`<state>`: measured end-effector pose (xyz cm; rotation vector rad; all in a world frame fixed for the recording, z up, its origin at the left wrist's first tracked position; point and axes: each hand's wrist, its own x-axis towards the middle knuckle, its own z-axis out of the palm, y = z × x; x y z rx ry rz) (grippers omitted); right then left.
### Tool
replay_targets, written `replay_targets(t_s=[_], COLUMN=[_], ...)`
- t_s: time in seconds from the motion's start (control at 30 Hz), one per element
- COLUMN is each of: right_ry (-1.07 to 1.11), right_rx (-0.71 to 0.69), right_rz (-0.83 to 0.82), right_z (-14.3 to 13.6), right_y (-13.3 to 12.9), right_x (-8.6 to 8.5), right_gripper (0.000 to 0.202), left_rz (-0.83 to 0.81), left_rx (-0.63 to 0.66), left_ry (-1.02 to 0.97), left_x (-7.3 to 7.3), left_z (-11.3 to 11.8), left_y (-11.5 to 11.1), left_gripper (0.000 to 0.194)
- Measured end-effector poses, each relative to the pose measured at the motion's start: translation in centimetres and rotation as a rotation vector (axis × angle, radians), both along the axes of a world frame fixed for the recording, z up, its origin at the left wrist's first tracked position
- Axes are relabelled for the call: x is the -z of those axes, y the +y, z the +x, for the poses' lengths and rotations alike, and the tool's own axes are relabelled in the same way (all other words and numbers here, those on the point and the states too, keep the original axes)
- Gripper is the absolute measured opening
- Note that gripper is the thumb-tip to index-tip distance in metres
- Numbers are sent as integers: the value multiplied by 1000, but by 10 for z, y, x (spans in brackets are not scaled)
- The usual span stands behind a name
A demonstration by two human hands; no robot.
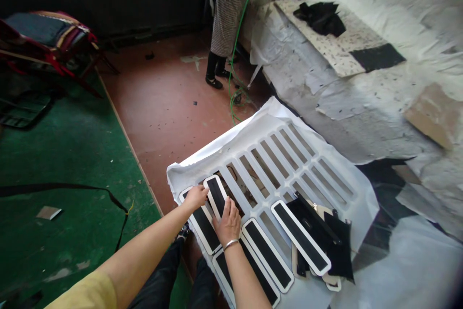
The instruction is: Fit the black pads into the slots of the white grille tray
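Dark trousers (159, 277), bottom of frame, at the near edge of the rack.

Yellow sleeve (88, 292), lower left, on the left arm.

Black-and-white panels, several, bottom centre: one long panel (267, 253) lying flat on the rack, others beside it, partly covered by the arms.

Right hand (228, 222), lower centre, with pale bracelet (230, 244): fingers close together, laid along the right edge of the held panel near its lower end; cannot tell whether they grip.

Left hand (197, 197), left of it: fingers bent together, pinching the held panel's left edge.

Held panel (216, 192), centre of frame: black strip, white border, tilted, between both hands above the rack.

Pile of black pieces (340, 246), lower right, on the rack; a loose panel (301, 237) rests at its left side.

Slotted rack (265, 194), pale, centre to right, open slots, white sheeting around the rim.

Black strap (72, 187), left, over green floor (79, 150).

Covered bench (307, 75), upper right, with black scraps (321, 17).

Red chair (47, 34), upper left.

Co-worker (231, 5), top centre, checked garment, beside green hose (237, 44).
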<state>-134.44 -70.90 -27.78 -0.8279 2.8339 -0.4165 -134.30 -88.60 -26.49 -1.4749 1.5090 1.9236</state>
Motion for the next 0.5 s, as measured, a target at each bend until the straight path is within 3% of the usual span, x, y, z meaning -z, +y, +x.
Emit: replay_targets(t_s=[0.23,0.5], right_ry=[-62,-80], right_rx=[-176,-172], right_rz=[-4,113], right_z=[-8,-3], right_y=[-9,-5], right_x=[3,4], right_gripper=[80,66], left_rz=[-265,-603], left_rx=[145,583], left_ry=[-39,-98], left_x=[2,3], left_z=[9,1], left_y=[-35,-50], left_gripper=[24,22])
